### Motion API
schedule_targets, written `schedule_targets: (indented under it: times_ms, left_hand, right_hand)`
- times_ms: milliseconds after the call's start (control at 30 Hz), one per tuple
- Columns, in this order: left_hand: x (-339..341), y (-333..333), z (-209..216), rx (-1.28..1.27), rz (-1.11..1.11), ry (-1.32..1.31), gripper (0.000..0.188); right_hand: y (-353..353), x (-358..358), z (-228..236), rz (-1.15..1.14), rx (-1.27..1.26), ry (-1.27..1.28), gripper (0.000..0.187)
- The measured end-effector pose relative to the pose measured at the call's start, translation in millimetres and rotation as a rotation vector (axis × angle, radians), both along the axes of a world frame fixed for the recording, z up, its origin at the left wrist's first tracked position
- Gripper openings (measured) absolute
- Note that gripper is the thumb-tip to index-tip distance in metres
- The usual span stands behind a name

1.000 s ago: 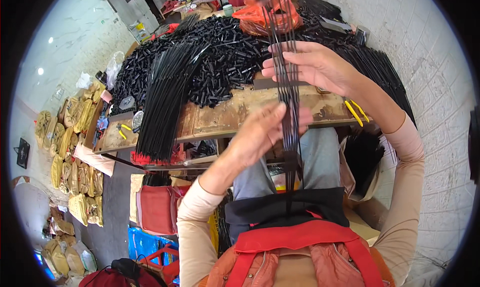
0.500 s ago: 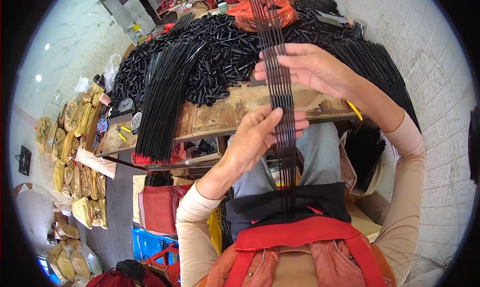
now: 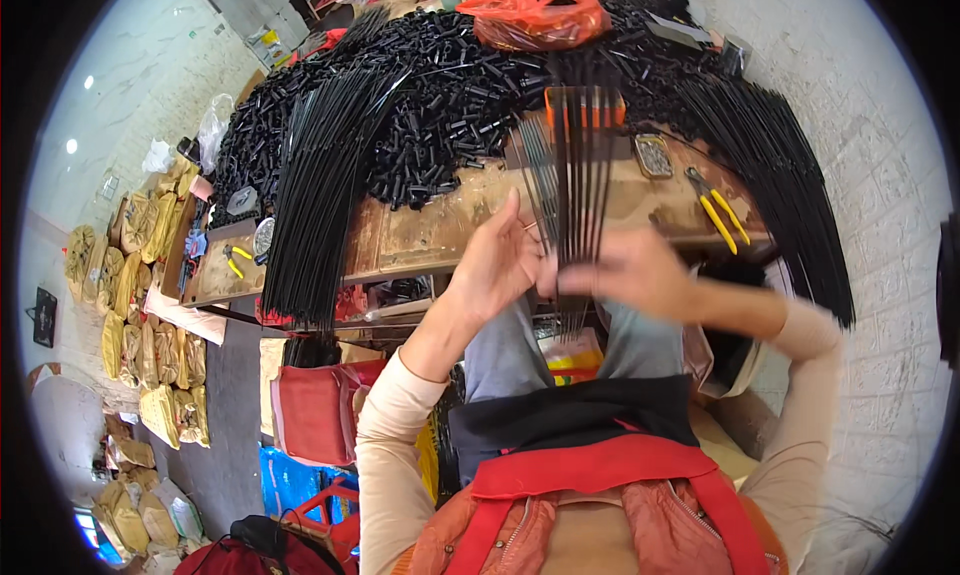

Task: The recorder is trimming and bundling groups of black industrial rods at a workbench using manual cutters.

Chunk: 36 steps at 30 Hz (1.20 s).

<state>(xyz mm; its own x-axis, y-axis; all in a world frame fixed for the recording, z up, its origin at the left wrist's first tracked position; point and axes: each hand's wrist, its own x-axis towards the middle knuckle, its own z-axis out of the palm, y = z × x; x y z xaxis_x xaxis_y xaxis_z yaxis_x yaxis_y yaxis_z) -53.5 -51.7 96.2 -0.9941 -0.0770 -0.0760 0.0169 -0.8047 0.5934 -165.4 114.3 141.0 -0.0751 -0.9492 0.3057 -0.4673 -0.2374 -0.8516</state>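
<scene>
Lower than earlier, the right hand (image 3: pixel 632 275), blurred, pinched the black rods (image 3: pixel 570 205), which stood between both hands; beside them the left hand (image 3: pixel 497 263) had its thumb raised, grip unclear.

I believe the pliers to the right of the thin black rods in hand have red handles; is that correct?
Not quite: the head view shows that the pliers, right of the thin black rods in hand, have yellow handles, not red.

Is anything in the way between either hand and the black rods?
Nothing visible is. The right hand crosses in front of the black rods; the left hand is at their left side. Blur hides exact contact.
</scene>
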Motion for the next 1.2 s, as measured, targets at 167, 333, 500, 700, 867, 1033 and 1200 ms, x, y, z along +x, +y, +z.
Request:
schedule_targets:
  times_ms: [167, 333, 500, 700, 867, 1033, 1200]
  left_hand:
    - [-64, -60, -31, -0.03, 0.037, -0.154, 0.052]
    - [-100, -109, -64, -0.418, 0.516, -0.028, 0.05]
    - [-20, -84, -32, -0.721, 0.033, -0.172, 0.034]
    - [1, -4, 50, -0.778, 0.415, -0.068, 0.023]
    - [1, 12, 27, -0.765, 0.47, -0.012, 0.021]
    - [-2, 12, 23, -0.851, 0.449, 0.028, 0.026]
    - [0, 14, 22, -0.779, 0.452, 0.105, 0.03]
  right_hand:
    - [5, 3, -82, 0.038, 0.124, -0.104, 0.02]
    - [-54, -31, -62, -0.057, 0.254, -0.182, 0.017]
    - [-55, -44, -100, -0.133, 0.208, -0.266, 0.018]
    - [-57, -44, -112, -0.13, -0.015, -0.043, 0.023]
    - [-50, -44, -129, -0.13, -0.039, 0.06, 0.033]
    - [-59, -102, -100, 0.005, -0.299, 0.379, 0.041]
    - [-141, -233, -92, -0.45, -0.292, 0.783, 0.01]
